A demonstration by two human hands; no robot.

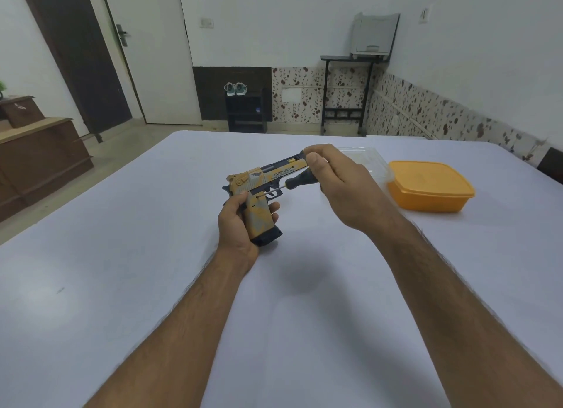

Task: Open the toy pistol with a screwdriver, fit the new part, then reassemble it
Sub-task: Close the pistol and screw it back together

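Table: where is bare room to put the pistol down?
The table is bare on the whole left, and near the front edge between the forearms. The right far corner is crowded: orange container, clear lid behind it. The left hand holds the toy pistol, the right hand the screwdriver.

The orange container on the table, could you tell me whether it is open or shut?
Open: the orange container has no lid on it.

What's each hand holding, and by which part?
Left hand grips the toy pistol by its grip. Right hand holds the screwdriver by its black handle.
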